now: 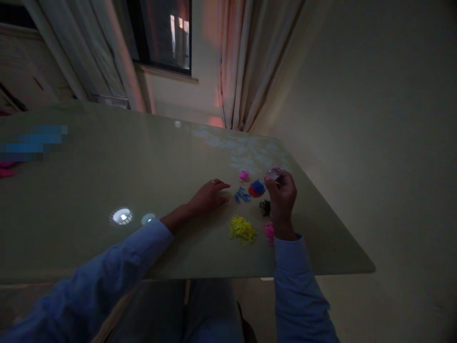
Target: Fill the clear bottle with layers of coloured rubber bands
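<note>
My left hand (211, 195) rests low over the table with thumb and fingers apart, holding nothing. Just beyond its fingertips lie loose small blue pieces (242, 195). Raised over the table's right side, my right hand (284, 194) grips a small clear plastic piece (274, 173), perhaps a lid or shallow container; its exact shape is hard to make out. Left of that hand, a heap of blue pieces (257, 186) sits on something round and red (254, 193). Small black pieces (264, 207) are close by, partly behind my right hand. Nearer me are a yellow pile (243, 229) and pink pieces (269, 232).
A small pink item (243, 176) lies beyond the blue pieces. The glossy table (89, 190) ends at a slanting right edge, near a wall (374, 143). A blurred blue thing (34, 142) is at far left. Curtains (235, 62) hang behind.
</note>
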`<state>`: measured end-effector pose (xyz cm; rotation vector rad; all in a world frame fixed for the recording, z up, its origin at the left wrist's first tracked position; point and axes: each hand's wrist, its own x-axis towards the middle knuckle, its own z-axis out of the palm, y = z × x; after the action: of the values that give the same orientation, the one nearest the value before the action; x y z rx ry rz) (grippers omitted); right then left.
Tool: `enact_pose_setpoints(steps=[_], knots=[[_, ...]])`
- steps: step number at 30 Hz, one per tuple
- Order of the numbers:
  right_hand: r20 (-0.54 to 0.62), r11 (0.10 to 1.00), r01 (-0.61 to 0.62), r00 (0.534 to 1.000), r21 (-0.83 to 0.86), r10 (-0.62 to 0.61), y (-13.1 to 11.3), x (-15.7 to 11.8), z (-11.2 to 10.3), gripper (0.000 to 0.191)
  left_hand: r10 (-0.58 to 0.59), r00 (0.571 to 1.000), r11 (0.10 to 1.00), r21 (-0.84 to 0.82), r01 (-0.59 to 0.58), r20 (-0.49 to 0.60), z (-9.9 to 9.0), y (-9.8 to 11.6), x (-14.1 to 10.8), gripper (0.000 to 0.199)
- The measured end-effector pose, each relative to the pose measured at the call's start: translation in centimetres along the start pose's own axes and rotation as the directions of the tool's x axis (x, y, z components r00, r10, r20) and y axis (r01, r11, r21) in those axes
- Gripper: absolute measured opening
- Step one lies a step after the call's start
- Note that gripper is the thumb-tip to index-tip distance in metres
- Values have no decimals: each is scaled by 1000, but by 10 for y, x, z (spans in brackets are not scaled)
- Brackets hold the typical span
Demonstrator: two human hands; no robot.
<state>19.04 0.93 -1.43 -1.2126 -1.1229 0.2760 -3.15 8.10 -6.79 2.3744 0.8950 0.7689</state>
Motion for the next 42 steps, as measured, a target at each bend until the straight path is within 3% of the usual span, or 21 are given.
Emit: enact_pose_setpoints(steps=[3, 9, 14, 18, 25, 33, 42], knots=[[-28, 999, -34, 999, -11, 33, -2, 0, 0, 40, 74, 994, 993, 91, -81, 85, 5, -3, 18, 43], [-57, 995, -100, 993, -8, 99, -7, -1, 1, 41, 172, 964, 974, 113, -198, 203, 14, -6, 49, 34], [-75, 997, -79, 994, 9, 79, -2, -1, 3, 42, 222, 923, 951, 141, -277, 313, 14, -9, 58, 32], [-76, 997, -71, 994, 23, 72, 0, -1, 4, 42, 217, 916, 949, 149, -280, 336, 14, -7, 61, 36], [-72, 996, -88, 993, 28, 90, -1, -2, 4, 41, 248, 928, 948, 127, -292, 277, 19, -3, 61, 27], [-81, 997, -76, 994, 17, 77, -1, -2, 4, 41, 304, 941, 947, 62, -316, 150, 32, -14, 61, 18], [-66, 997, -76, 995, -8, 75, -1, -2, 4, 40, 257, 964, 965, -78, -252, 68, 35, -14, 61, 15]])
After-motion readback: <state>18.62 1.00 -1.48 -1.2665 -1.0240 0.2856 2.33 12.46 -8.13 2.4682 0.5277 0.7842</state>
